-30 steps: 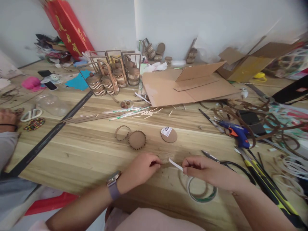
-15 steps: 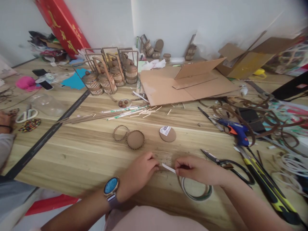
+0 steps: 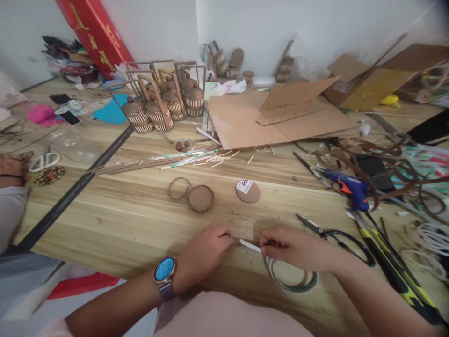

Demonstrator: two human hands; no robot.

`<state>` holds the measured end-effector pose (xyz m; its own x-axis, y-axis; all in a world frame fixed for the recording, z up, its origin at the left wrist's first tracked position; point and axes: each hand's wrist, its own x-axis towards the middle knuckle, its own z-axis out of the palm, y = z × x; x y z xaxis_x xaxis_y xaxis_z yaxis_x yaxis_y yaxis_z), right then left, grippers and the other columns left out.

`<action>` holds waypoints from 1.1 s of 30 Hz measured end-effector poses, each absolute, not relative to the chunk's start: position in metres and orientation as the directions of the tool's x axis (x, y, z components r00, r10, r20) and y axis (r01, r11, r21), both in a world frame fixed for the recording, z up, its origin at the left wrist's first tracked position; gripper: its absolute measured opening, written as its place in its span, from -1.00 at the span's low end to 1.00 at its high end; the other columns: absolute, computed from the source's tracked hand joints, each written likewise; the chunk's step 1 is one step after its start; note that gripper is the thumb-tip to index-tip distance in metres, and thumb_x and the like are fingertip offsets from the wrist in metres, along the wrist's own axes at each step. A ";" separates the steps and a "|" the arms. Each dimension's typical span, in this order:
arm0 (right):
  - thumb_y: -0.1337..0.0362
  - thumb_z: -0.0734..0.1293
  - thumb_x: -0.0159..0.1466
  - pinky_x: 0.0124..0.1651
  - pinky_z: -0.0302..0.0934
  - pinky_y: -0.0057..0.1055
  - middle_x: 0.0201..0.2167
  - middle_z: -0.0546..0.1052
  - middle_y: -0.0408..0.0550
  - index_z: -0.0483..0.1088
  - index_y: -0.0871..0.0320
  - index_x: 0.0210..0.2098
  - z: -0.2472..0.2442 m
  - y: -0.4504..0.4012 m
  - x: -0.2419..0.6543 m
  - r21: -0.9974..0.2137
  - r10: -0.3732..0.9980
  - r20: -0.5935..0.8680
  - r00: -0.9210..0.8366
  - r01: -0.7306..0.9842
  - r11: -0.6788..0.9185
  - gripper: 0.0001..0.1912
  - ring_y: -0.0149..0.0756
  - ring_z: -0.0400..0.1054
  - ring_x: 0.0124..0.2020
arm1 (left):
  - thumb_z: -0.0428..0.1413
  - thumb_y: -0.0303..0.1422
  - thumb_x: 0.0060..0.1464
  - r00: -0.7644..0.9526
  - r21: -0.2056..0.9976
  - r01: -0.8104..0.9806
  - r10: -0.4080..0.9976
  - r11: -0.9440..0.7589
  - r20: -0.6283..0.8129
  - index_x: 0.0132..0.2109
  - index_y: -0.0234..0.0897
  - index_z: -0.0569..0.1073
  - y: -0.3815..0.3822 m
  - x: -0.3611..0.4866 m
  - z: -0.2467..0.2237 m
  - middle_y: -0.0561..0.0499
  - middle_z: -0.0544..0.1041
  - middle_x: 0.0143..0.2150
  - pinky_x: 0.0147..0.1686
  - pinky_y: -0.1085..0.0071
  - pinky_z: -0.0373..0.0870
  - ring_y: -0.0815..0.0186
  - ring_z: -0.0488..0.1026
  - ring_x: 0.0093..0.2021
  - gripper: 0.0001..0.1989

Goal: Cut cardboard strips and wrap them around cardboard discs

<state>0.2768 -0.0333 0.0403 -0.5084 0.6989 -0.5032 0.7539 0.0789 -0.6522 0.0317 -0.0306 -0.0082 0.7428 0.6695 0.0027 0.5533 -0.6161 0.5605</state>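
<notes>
My right hand (image 3: 280,243) pinches a thin strip, whose white end (image 3: 250,245) sticks out to the left; the rest curls into a coil (image 3: 293,286) below the hand. My left hand (image 3: 206,250), with a watch on its wrist, rests just left of the white end, fingers pressed together; whatever lies between them is too small to make out. Beyond my hands are a round cardboard piece with a dark braided rim (image 3: 200,198), a thin ring (image 3: 169,189) touching it, and a cardboard disc (image 3: 249,192) with a white label.
Black scissors (image 3: 324,234), a yellow-black cutter (image 3: 393,267) and a blue glue gun (image 3: 354,187) lie at the right. Several small woven baskets (image 3: 194,100) stand behind, beside flat cardboard (image 3: 242,121). Another person's hand (image 3: 10,171) is at the left edge.
The view has shifted slightly, so things on the table appear a little further right and mostly higher. Both hands keep nearly the same pose and hold.
</notes>
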 end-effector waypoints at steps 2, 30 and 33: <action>0.30 0.22 0.23 -0.39 0.06 -0.49 -0.51 0.44 -0.17 0.38 0.13 -0.44 0.044 -0.030 0.272 -0.634 0.674 -0.532 -0.513 0.769 0.085 -0.86 -0.40 0.26 -0.46 | -0.05 -0.44 0.35 0.711 0.582 0.580 0.703 -0.571 -0.019 -0.18 -0.27 0.49 -0.031 0.033 -0.006 -0.01 0.51 -0.21 -0.13 0.36 0.36 0.26 0.42 -0.15 -0.78; 0.40 0.20 0.19 -0.45 -0.01 -0.47 -0.58 0.48 -0.18 0.37 0.11 -0.45 0.052 -0.011 0.241 -0.497 0.628 -0.642 -0.440 0.862 0.096 -0.84 -0.41 0.27 -0.56 | -0.03 -0.47 0.32 0.716 0.541 0.590 0.698 -0.599 -0.008 -0.24 -0.31 0.50 -0.031 0.033 -0.006 -0.04 0.48 -0.24 -0.17 0.40 0.35 0.27 0.41 -0.20 -0.78; 0.39 0.20 0.19 -0.46 0.00 -0.48 -0.59 0.48 -0.18 0.36 0.12 -0.46 0.052 -0.010 0.241 -0.507 0.615 -0.654 -0.441 0.859 0.077 -0.86 -0.43 0.27 -0.57 | -0.05 -0.45 0.34 0.714 0.541 0.586 0.700 -0.603 0.007 -0.23 -0.30 0.51 -0.031 0.032 -0.007 -0.04 0.49 -0.23 -0.15 0.39 0.36 0.27 0.41 -0.19 -0.76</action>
